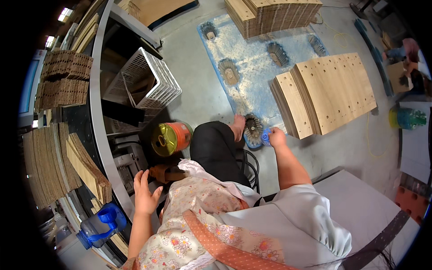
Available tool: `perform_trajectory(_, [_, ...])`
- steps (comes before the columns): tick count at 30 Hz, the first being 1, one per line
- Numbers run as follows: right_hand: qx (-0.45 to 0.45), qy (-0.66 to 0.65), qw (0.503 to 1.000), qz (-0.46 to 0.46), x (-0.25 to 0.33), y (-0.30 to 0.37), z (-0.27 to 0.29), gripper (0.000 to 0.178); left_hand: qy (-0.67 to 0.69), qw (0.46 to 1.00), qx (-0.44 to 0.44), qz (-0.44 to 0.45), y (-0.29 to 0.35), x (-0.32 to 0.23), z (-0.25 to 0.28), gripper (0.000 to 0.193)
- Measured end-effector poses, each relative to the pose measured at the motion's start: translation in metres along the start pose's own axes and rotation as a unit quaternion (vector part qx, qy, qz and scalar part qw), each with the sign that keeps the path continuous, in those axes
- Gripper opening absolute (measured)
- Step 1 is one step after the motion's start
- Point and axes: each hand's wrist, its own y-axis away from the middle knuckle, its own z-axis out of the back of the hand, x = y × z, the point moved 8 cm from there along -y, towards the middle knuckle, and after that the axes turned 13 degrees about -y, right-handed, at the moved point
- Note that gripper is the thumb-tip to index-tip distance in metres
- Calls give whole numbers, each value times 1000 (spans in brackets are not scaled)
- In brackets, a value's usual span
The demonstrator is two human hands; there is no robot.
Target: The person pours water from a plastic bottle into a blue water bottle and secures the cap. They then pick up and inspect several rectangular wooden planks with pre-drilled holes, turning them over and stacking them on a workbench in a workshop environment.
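My right hand is closed around a small, round, blue and clear thing, whose kind I cannot make out. It is low beside the near corner of a worn blue metal pallet. Just right of that hand, stacked wood-faced boards with drilled holes lie on the pallet. My left hand is raised with its fingers apart and nothing in it, near the edge of the workbench. A brown object is just beyond it, partly hidden by my apron.
On the bench are chipboard stacks, curved wood strips and a clear jug with a blue handle. A white plastic crate and a red-and-yellow tin stand beside it. Another board stack is at the pallet's far end.
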Motion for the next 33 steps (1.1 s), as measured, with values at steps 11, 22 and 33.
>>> perform_trajectory(11, [78,18,977,-196,-68,-11,-86,37,-68,993,80,47,-7,28,-34,68])
perform_trajectory(22, [216,157,958,-104,-73,-13,-127,39,-92,992,89,-16,-56,-31,-15,66])
perform_trajectory(33, [265,175,925,-210,-115,64,-99,42,-49,995,90,-15,-54,-26,-21,64])
